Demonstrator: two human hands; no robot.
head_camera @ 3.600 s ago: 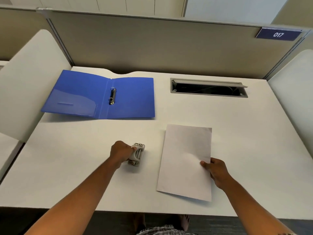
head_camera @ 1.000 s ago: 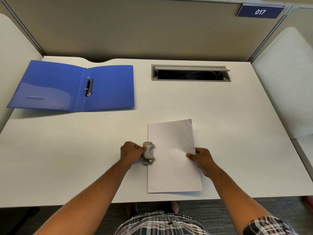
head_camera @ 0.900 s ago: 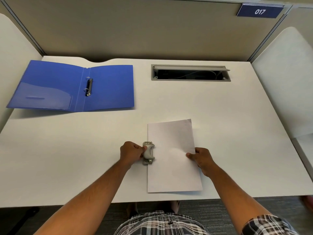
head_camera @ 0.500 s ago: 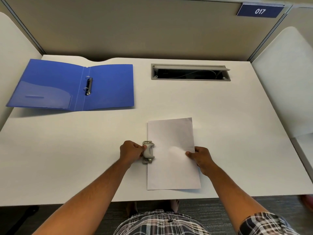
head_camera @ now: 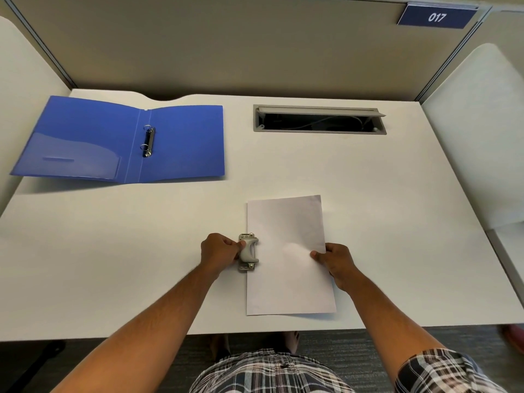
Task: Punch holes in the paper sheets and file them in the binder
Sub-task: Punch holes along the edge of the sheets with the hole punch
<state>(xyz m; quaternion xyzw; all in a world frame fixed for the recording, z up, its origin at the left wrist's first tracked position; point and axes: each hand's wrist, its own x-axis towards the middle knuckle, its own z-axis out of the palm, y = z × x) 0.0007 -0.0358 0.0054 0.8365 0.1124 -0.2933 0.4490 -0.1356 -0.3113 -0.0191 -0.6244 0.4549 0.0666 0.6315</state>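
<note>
— Nearest us, his right hand (head_camera: 334,260) pinches the paper sheet's (head_camera: 286,251) right edge; the left hand (head_camera: 219,252) grips the hole punch (head_camera: 248,252) on its left edge.

— If the sheet's skewed in there, the holes could miss the rings (head_camera: 148,140).

— And the blue binder (head_camera: 119,140) lies open, far left.

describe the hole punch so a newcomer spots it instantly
On the white desk, near the front edge, lies a paper sheet. The punch sits at its left edge, gripped by the left hand: the only small grey metal thing there.
</note>
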